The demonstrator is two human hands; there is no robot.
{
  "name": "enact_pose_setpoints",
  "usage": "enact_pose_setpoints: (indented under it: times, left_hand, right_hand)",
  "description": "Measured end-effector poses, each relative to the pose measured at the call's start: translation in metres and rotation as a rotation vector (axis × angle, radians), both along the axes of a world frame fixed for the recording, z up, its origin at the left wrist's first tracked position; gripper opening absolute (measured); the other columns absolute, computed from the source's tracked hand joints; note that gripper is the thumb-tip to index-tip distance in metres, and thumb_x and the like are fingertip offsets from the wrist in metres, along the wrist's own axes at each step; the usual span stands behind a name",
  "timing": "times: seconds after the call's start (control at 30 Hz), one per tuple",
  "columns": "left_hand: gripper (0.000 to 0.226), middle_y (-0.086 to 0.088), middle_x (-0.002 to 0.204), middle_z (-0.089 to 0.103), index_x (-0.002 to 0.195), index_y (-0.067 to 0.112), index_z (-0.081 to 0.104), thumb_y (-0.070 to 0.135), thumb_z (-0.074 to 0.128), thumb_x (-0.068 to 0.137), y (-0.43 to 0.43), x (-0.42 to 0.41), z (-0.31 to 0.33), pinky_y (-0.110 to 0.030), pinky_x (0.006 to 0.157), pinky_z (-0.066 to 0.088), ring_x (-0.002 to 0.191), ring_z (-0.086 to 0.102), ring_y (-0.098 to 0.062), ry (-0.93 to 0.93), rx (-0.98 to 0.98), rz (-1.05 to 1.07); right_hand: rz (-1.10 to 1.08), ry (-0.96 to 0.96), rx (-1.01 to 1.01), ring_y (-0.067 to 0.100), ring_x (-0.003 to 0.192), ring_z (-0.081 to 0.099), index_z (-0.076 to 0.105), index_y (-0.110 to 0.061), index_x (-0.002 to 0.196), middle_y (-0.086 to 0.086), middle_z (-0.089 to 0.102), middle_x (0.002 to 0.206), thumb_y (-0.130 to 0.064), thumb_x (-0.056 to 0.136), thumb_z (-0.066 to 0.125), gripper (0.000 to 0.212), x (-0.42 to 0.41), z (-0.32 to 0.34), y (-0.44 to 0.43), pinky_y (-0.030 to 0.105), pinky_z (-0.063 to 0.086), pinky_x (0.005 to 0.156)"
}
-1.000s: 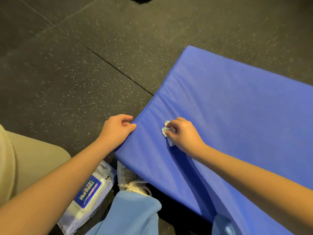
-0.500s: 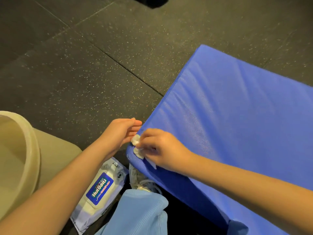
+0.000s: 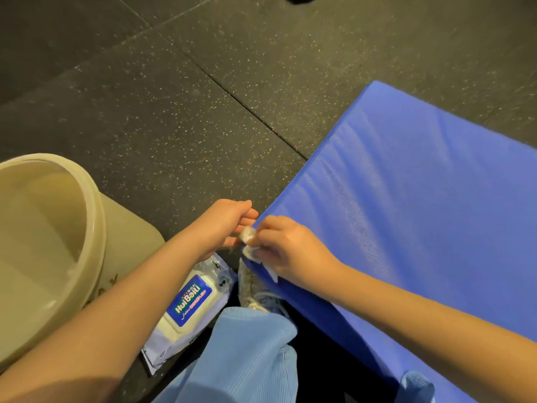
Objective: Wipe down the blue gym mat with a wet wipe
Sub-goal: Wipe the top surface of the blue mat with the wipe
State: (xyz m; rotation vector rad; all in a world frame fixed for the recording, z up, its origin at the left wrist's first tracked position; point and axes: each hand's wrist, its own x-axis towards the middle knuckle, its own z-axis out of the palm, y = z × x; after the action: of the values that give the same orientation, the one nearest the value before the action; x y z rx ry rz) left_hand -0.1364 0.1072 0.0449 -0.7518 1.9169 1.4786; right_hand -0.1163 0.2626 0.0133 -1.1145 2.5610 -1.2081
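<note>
From the head view, the blue gym mat [image 3: 406, 213] spreads from the middle of the frame out toward 3 o'clock, its near corner raised just below centre. There the right hand [image 3: 290, 248] pinches the crumpled wet wipe [image 3: 249, 242] against the corner edge. The left hand [image 3: 223, 225] meets it from 9 o'clock, fingertips at the wipe, though whether they grip it I cannot tell. The wipe looks light, limp and damp, best bunched in the fingertips. The mat seems padded and smooth-skinned, likely to slide, so steady it at the edge. A wipe pack [image 3: 191, 303] lies at 7 o'clock.
</note>
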Motion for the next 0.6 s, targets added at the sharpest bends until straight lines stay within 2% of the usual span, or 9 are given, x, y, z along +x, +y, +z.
enact_pose_setpoints:
  times: [0.07, 0.17, 0.2, 0.27, 0.3, 0.37, 0.47, 0.53, 0.6]
  left_hand:
    - [0.031, -0.008, 0.093, 0.066, 0.106, 0.005, 0.062, 0.026, 0.04, 0.102, 0.0, 0.003, -0.003, -0.03, 0.075, 0.049, 0.078, 0.061, -0.016, 0.013, 0.021, 0.01]
    - [0.016, -0.014, 0.083, 0.056, 0.096, 0.006, 0.063, 0.018, 0.052, 0.096, -0.001, 0.009, -0.008, -0.027, 0.069, 0.045, 0.073, 0.051, -0.023, 0.042, -0.002, -0.03]
    - [0.006, -0.015, 0.079, 0.045, 0.088, 0.01, 0.059, 0.015, 0.056, 0.09, 0.0, 0.01, -0.009, -0.028, 0.065, 0.038, 0.072, 0.04, -0.023, 0.059, -0.03, -0.041]
    - [0.007, -0.012, 0.077, 0.034, 0.079, 0.012, 0.052, 0.016, 0.058, 0.078, 0.003, 0.011, -0.011, -0.032, 0.064, 0.026, 0.075, 0.026, -0.023, 0.112, -0.083, -0.082]
    - [0.01, -0.011, 0.075, 0.033, 0.076, 0.01, 0.052, 0.019, 0.056, 0.074, 0.005, 0.012, -0.011, -0.032, 0.066, 0.023, 0.074, 0.025, -0.022, 0.138, -0.107, -0.124]
    - [0.019, -0.01, 0.072, 0.035, 0.073, 0.004, 0.055, 0.023, 0.055, 0.072, 0.008, 0.013, -0.012, -0.032, 0.067, 0.023, 0.071, 0.026, -0.019, 0.178, -0.165, -0.191]
    - [0.015, -0.006, 0.079, 0.043, 0.079, 0.015, 0.054, 0.029, 0.059, 0.075, 0.01, 0.011, -0.017, -0.029, 0.072, 0.029, 0.076, 0.036, -0.015, 0.212, -0.21, -0.213]
    - [0.012, -0.003, 0.086, 0.047, 0.078, 0.023, 0.051, 0.025, 0.061, 0.084, 0.014, 0.005, -0.018, -0.028, 0.075, 0.033, 0.081, 0.04, -0.014, 0.237, -0.219, -0.236]
    - [0.019, 0.001, 0.089, 0.052, 0.074, 0.03, 0.051, 0.025, 0.061, 0.089, 0.019, -0.002, -0.017, -0.027, 0.078, 0.035, 0.084, 0.045, -0.014, 0.266, -0.24, -0.255]
  right_hand:
    - [0.031, 0.003, 0.02, 0.026, 0.068, 0.052, 0.064, -0.009, 0.075, 0.006, 0.057, 0.078, -0.009, 0.083, 0.063, 0.008, 0.005, -0.001, 0.008, 0.036, 0.044, 0.057]
    - [0.268, 0.017, 0.107, 0.026, 0.068, 0.052, 0.06, -0.012, 0.075, 0.007, 0.058, 0.082, -0.019, 0.09, 0.056, 0.017, 0.03, -0.007, 0.031, 0.033, 0.044, 0.058]
    - [0.25, 0.011, 0.131, 0.025, 0.07, 0.053, 0.06, -0.014, 0.076, 0.006, 0.058, 0.084, -0.021, 0.09, 0.056, 0.016, 0.031, -0.01, 0.04, 0.031, 0.045, 0.059]
    - [0.056, -0.013, 0.124, 0.022, 0.07, 0.054, 0.062, -0.015, 0.078, 0.003, 0.057, 0.083, -0.023, 0.087, 0.059, 0.012, 0.026, -0.018, 0.054, 0.025, 0.042, 0.059]
    - [-0.021, -0.027, 0.109, 0.02, 0.07, 0.054, 0.063, -0.015, 0.079, 0.001, 0.056, 0.082, -0.022, 0.086, 0.062, 0.01, 0.025, -0.02, 0.059, 0.022, 0.04, 0.059]
    - [-0.001, -0.053, 0.102, 0.018, 0.072, 0.052, 0.065, -0.014, 0.082, 0.002, 0.056, 0.084, -0.022, 0.087, 0.061, 0.011, 0.034, -0.023, 0.064, 0.019, 0.038, 0.063]
    - [0.113, -0.04, 0.121, 0.02, 0.076, 0.054, 0.067, -0.016, 0.086, 0.002, 0.058, 0.089, -0.023, 0.09, 0.057, 0.013, 0.043, -0.019, 0.072, 0.027, 0.046, 0.063]
    - [-0.075, -0.036, 0.132, 0.021, 0.076, 0.056, 0.065, -0.017, 0.082, 0.002, 0.057, 0.086, -0.022, 0.089, 0.06, 0.01, 0.018, -0.02, 0.076, 0.029, 0.046, 0.061]
    - [-0.352, -0.053, 0.131, 0.026, 0.075, 0.058, 0.066, -0.012, 0.082, 0.004, 0.057, 0.084, -0.019, 0.088, 0.064, 0.01, -0.01, -0.022, 0.076, 0.027, 0.038, 0.06]
